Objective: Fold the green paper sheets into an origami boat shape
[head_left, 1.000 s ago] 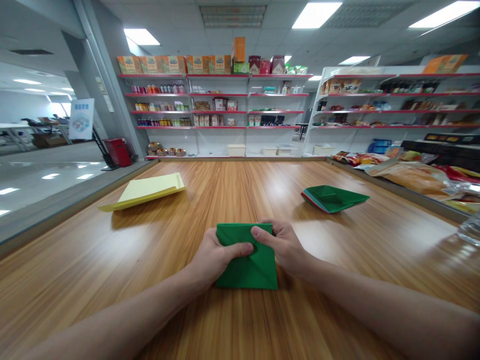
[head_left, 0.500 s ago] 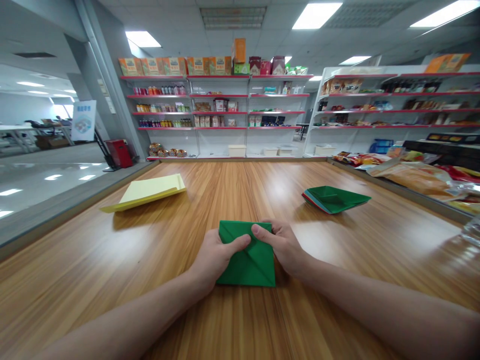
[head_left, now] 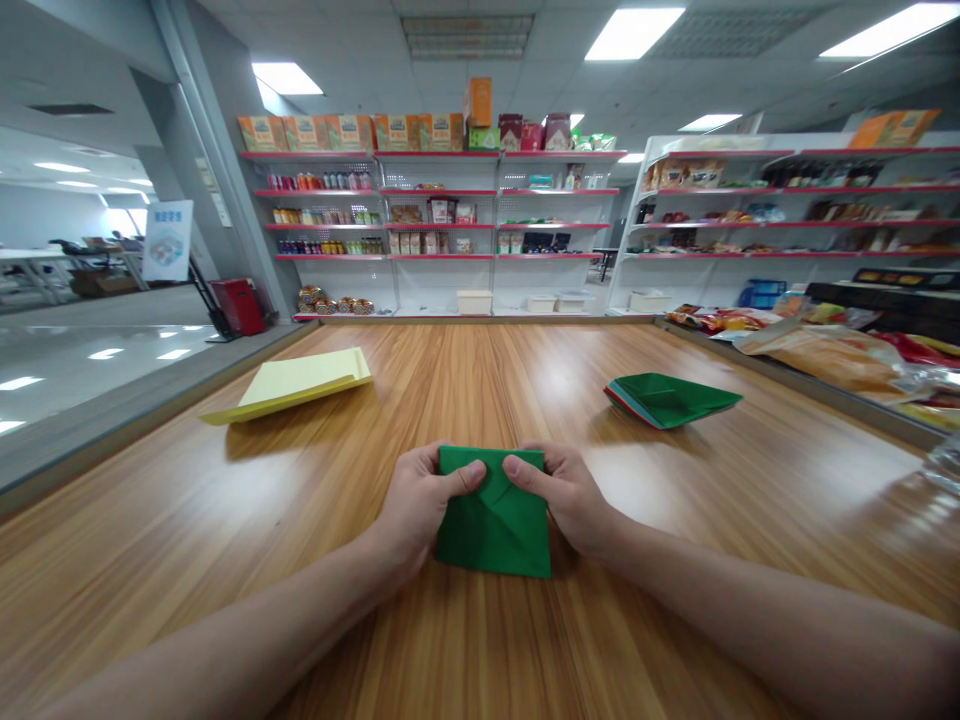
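Observation:
A square of folded green paper (head_left: 491, 530) with creases across its face is held just in front of me, over the wooden table (head_left: 480, 380). My left hand (head_left: 424, 500) grips its upper left edge, thumb on the front face and fingers behind. On the upper right, my right hand (head_left: 566, 495) pinches it the same way, its thumb pointing at the other one. The fingers behind the paper are mostly hidden.
Yellow paper (head_left: 300, 385), partly folded up, lies at the left. A stack of coloured paper with green on top (head_left: 671, 398) sits to the right. Snack packets (head_left: 832, 355) line the right edge, with a clear plastic item (head_left: 943, 465) nearer. Stocked shelves (head_left: 439, 222) stand beyond.
My left thumb has slid left and slightly up, away from the middle of the green paper. The paper's face has tilted and looks darker. My right hand stays almost in place.

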A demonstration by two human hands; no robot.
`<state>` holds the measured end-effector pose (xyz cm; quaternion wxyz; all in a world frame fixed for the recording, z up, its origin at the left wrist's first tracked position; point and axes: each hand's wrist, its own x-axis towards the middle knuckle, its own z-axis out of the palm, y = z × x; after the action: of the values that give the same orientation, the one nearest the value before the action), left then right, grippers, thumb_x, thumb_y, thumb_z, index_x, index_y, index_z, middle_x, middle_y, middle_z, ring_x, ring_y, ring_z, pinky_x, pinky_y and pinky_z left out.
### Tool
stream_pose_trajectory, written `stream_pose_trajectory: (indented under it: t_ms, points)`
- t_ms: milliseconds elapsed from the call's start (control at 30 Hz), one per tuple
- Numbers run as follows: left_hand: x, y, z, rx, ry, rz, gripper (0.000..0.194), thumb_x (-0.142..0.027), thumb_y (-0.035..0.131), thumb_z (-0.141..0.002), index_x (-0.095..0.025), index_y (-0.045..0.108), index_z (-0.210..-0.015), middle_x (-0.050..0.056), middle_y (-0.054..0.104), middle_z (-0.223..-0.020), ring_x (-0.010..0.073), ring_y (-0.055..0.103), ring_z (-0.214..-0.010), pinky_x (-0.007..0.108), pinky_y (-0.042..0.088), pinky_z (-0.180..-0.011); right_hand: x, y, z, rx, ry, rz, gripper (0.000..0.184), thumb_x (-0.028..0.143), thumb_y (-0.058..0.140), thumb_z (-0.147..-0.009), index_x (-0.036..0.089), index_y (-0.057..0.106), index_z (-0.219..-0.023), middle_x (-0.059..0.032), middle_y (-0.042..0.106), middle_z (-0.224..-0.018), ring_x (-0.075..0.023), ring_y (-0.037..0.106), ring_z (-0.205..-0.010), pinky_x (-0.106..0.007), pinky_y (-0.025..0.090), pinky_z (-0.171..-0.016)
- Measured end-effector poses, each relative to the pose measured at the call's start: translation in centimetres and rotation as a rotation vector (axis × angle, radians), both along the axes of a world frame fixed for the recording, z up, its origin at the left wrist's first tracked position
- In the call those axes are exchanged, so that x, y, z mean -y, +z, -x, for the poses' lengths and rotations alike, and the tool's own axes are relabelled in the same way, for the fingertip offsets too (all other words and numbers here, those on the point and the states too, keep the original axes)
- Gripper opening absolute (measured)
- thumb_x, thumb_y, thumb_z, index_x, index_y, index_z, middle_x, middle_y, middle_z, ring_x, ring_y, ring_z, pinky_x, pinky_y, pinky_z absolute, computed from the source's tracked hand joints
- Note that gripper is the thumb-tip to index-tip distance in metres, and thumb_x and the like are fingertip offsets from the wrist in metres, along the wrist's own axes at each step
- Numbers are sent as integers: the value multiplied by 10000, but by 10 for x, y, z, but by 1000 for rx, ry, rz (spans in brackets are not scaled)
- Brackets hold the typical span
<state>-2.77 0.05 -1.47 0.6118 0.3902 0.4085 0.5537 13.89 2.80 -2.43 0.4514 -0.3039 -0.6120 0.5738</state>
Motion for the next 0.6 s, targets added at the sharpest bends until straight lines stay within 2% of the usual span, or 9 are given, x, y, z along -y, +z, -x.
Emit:
stream_pose_trajectory:
  t_ms: [200, 333, 500, 600]
  points:
    - [0, 3, 0, -21, 59, -46, 353, -468, 734, -644, -124, 660, -640, 39, 649, -553, 165, 598, -529, 266, 459, -530, 0, 1, 1, -4, 25, -9, 331, 418, 645, -788, 132, 552, -649, 26, 483, -559, -80, 435, -499, -215, 319, -466]
    - [0, 3, -1, -60, 133, -69, 371, -500, 732, -627, -135, 661, -632, 25, 640, -542, 164, 592, -528, 259, 445, -515, 3, 3, 3, -4, -11, -5, 336, 425, 649, -783, 130, 565, -645, 30, 493, -554, -76, 447, -499, -206, 345, -469]
    - [-3, 0, 1, -41, 235, -96, 369, -503, 717, -649, -140, 669, -697, 20, 648, -570, 163, 606, -571, 253, 461, -533, 7, 4, 8, 56, 107, 157, 352, 434, 705, -718, 129, 654, -887, -37, 647, -767, -145, 599, -683, -290, 492, -662]
    - [-5, -1, 1, -13, 134, -73, 355, -441, 755, -630, -132, 679, -787, 47, 691, -669, 180, 637, -644, 272, 497, -598, 6, 2, 8, 74, 115, 181, 377, 427, 726, -687, 131, 661, -911, -55, 671, -806, -174, 627, -732, -331, 511, -704]
